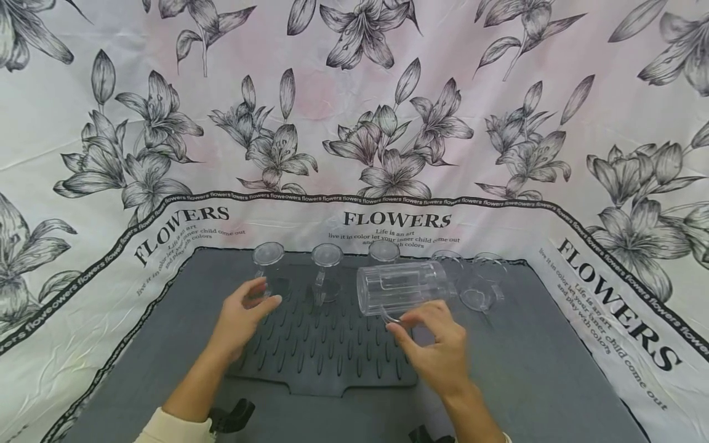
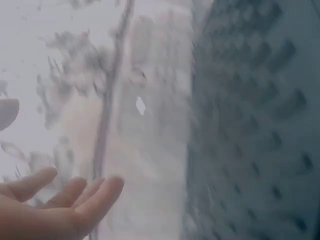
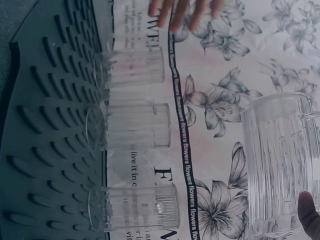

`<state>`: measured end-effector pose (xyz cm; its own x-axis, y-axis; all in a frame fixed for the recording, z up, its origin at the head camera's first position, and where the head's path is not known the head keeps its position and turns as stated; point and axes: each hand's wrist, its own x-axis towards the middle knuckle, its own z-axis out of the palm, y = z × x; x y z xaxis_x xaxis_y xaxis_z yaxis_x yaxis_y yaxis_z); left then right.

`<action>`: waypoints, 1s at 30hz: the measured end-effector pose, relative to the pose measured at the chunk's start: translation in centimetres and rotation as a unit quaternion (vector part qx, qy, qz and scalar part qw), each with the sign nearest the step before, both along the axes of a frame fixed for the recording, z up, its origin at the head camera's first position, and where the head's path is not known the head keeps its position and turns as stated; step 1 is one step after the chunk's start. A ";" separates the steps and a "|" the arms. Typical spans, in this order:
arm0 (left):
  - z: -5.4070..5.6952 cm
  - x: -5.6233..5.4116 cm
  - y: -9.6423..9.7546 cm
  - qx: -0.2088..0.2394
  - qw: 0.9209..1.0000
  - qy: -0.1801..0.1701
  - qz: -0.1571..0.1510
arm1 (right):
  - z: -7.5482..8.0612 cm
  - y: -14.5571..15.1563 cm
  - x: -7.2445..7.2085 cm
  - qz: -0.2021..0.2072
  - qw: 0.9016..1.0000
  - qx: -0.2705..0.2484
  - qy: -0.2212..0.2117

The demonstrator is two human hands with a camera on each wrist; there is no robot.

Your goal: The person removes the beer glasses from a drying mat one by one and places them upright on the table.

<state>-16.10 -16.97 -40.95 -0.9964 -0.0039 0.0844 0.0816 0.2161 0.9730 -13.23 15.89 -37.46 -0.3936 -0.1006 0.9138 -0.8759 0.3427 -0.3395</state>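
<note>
A clear glass mug [image 1: 401,286] lies sideways in the air above the mat's right part. My right hand [image 1: 434,347] pinches it by its handle, between thumb and fingers. Seen from the right wrist, the ribbed mug [image 3: 272,165] fills the right side, with a fingertip at its edge. My left hand [image 1: 238,320] is held over the mat's left side, thumb and fingers apart and nothing between them. Just beyond its fingers stands another clear mug [image 1: 268,253], base up. In the left wrist view the left fingers [image 2: 100,202] are extended.
A dark grey ridged drying mat [image 1: 316,369] lies on the grey table [image 1: 532,369]. Along its back edge stand more base-up mugs, one mid-left [image 1: 327,255] and one [image 1: 384,251] behind the held mug. Two mugs [image 1: 479,298] stand to the right. Flowered cloth [image 1: 310,135] surrounds the table.
</note>
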 end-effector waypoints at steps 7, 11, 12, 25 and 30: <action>2.6 -0.8 4.8 0.141 0.986 -0.002 -0.087 | -0.3 -0.5 0.1 0.006 1.000 -0.004 0.006; 3.3 -1.2 7.1 0.174 0.977 -0.013 -0.122 | 0.0 -0.8 0.5 0.005 1.000 0.000 0.015; 3.4 -1.2 7.6 0.177 0.976 -0.014 -0.129 | 0.1 -0.8 0.5 0.004 1.000 0.002 0.016; 4.1 -2.0 10.4 0.191 0.964 -0.031 -0.182 | 0.3 -1.5 0.6 0.019 0.999 0.015 0.036; 4.0 -2.2 10.4 0.176 0.966 -0.036 -0.188 | -0.6 -1.5 0.0 0.023 0.999 0.019 0.043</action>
